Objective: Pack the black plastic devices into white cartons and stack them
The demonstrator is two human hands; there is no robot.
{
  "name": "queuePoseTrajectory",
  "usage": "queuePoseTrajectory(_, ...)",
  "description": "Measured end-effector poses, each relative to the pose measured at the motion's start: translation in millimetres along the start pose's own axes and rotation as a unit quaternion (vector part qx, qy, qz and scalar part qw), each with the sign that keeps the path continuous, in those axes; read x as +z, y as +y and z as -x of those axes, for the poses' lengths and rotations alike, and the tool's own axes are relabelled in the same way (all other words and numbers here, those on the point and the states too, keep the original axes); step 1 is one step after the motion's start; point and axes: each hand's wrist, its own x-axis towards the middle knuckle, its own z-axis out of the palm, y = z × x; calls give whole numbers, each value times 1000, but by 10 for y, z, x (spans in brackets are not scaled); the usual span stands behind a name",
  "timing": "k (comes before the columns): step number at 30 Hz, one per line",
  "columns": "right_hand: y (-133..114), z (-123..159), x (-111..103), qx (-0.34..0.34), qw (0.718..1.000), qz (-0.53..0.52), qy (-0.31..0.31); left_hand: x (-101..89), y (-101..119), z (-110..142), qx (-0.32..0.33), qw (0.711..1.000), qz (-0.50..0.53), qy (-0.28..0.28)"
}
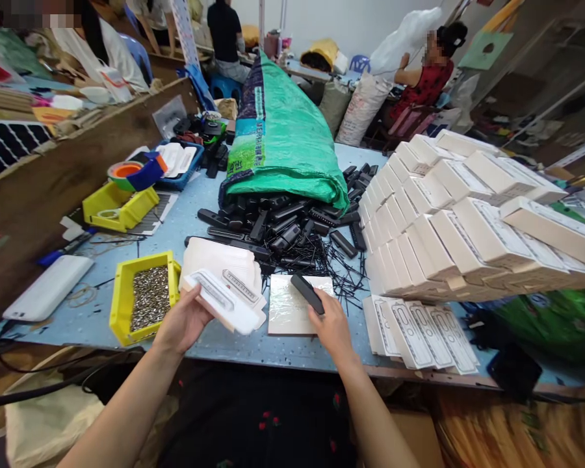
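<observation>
On the blue counter (197,205), a yellow bin (117,305) held small metal pieces. Beside it, the left hand (185,322) had its fingers clamped on the left edge of a printed white carton (221,300), over stacked flat cartons (219,253). Farther right, over a pale square block (283,309), the right hand's (334,328) fingers gripped a slim black case (305,290). White boxes (419,250) stood piled rightmost.

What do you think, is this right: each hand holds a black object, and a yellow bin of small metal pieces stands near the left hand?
Not quite: only the right hand holds a black object; the left hand holds a white printed carton, as the head view shows. The yellow bin of small metal pieces does stand near it.
</observation>
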Motion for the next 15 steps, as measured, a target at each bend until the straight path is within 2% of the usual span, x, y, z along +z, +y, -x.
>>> queuePoseTrajectory(3,-288,-34,-211,-84,990,-105,-29,75,7,-19,29,995,31,90)
queuePoseTrajectory(5,-566,-91,-322,-137,978,-147,-60,166,-74,2,17,994,20,106)
queuePoseTrajectory(7,-793,-159,-384,-147,975,-156,-65,235,-169,48,-18,997,-4,78)
queuePoseTrajectory(9,-910,-218,-413,-143,975,-150,-82,235,-229,96,-36,998,-33,37)
queuePoseTrajectory(13,-863,-252,-455,-153,971,-124,-138,15,-169,121,12,990,-140,-6)
queuePoseTrajectory(15,-808,-225,-485,-106,974,-136,-145,-138,-81,108,-4,961,-273,-54)
